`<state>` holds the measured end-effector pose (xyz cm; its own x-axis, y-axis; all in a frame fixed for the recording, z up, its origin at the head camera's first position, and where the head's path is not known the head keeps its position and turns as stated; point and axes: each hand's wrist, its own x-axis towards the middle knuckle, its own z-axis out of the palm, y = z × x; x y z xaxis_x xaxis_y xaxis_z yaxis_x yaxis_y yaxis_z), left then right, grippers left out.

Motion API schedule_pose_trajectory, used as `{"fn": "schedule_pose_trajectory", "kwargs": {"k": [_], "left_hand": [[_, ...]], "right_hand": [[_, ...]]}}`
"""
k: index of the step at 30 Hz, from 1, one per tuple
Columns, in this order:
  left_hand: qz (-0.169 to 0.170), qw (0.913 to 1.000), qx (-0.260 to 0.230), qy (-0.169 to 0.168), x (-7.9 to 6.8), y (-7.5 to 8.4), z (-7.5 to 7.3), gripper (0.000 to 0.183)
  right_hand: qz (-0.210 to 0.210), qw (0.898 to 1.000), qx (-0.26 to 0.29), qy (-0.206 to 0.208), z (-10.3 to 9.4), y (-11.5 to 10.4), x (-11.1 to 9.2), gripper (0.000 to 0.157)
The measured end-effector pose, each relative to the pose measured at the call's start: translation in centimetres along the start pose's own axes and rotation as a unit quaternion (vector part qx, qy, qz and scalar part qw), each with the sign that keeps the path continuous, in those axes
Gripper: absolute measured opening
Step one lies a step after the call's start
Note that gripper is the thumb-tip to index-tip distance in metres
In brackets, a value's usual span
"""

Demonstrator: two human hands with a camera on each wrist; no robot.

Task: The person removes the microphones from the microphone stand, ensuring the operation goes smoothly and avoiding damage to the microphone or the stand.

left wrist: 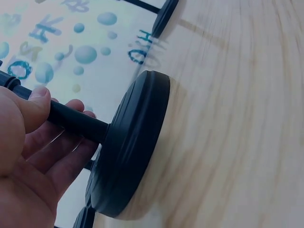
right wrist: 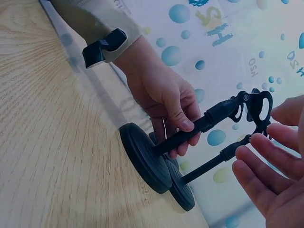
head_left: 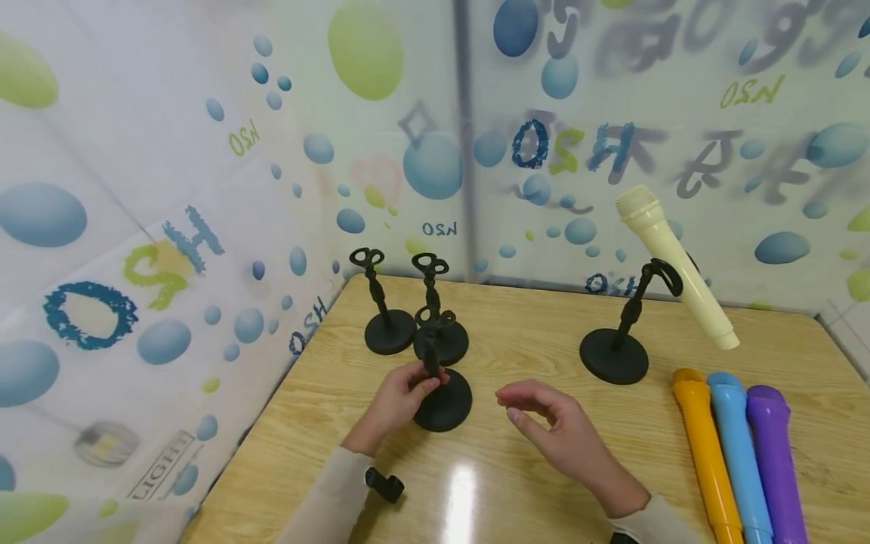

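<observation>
My left hand (head_left: 401,394) grips the pole of a black microphone stand (head_left: 445,404), with the thumb on one side and the fingers round the other. In the left wrist view its round base (left wrist: 135,147) looks flat on the wood. My right hand (head_left: 553,427) hovers to the right of this stand, fingers loosely bent and apart from it, holding nothing. Two more black stands, a left one (head_left: 387,332) and a right one (head_left: 442,351), stand just behind. In the right wrist view the gripped stand's clip (right wrist: 259,107) lies near my right fingers (right wrist: 259,147).
At the right a fourth stand (head_left: 615,355) bears a tilted cream microphone (head_left: 680,264). Orange (head_left: 707,453), blue (head_left: 741,453) and purple (head_left: 775,453) microphones lie side by side at the right front. A patterned curtain (head_left: 381,151) borders the wooden table (head_left: 530,332) at the back and left.
</observation>
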<state>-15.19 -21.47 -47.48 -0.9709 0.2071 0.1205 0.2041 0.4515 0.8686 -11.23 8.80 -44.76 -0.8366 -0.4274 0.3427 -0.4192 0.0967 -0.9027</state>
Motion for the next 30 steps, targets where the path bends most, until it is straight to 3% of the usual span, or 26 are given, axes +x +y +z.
{"fn": "schedule_pose_trajectory", "kwargs": {"k": [6, 13, 30], "left_hand": [[0.001, 0.9997, 0.010, 0.022, -0.6, -0.8, -1.1, 0.016], [-0.020, 0.9982, 0.021, 0.052, -1.2, -1.3, -2.4, 0.014], [-0.028, 0.9946, 0.033, 0.094, -2.8, -3.0, -5.7, 0.017]], "right_hand": [[0.004, 1.000, 0.006, -0.006, 0.3, -0.1, 0.2, 0.021], [0.000, 1.000, 0.013, -0.017, 0.7, 0.0, 0.5, 0.020], [0.007, 0.999, 0.027, -0.039, 1.5, -0.3, 1.0, 0.022]]}}
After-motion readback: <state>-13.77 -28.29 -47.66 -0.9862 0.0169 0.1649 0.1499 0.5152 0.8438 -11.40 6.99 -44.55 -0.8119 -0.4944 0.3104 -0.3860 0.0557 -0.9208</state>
